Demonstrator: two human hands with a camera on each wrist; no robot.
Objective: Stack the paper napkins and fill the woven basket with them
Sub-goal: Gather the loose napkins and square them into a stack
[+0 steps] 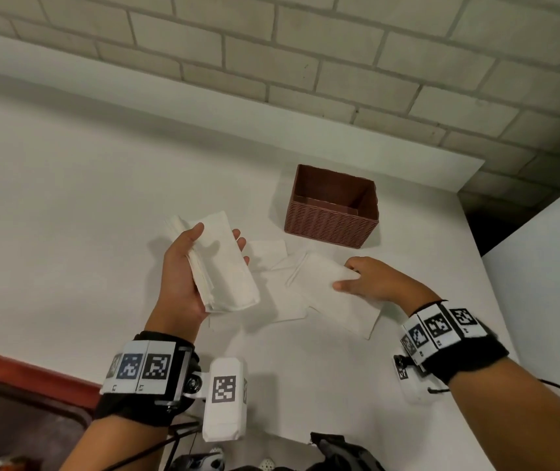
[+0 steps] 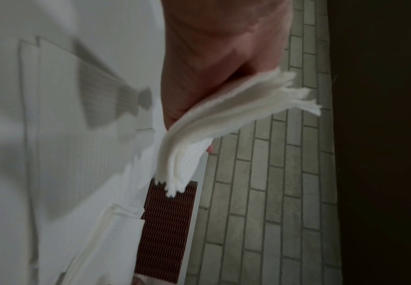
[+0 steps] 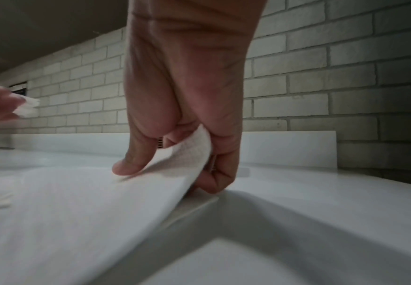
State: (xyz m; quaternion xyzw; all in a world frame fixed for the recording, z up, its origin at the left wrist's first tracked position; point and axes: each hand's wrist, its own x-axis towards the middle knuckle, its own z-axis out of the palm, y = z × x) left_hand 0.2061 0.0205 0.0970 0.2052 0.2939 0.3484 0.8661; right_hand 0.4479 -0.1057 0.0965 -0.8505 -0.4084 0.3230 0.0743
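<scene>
My left hand [image 1: 190, 266] holds a stack of white folded napkins [image 1: 219, 263] above the white counter, thumb on top and fingers underneath; the stack's edges [image 2: 223, 123] fan out in the left wrist view. My right hand [image 1: 365, 278] pinches the edge of a single napkin [image 1: 332, 294] lying on the counter, and its near corner [image 3: 194, 152] curls up between thumb and fingers. A few more loose napkins [image 1: 271, 263] lie flat between my hands. The brown woven basket [image 1: 331, 226] stands empty just beyond them, to the right of centre.
The white counter [image 1: 68, 198] runs left and back to a pale brick wall [image 1: 339, 62]. Its right edge [image 1: 472, 253] drops beside a white panel. A red-rimmed object [image 1: 27, 379] sits at the lower left, below the counter's front.
</scene>
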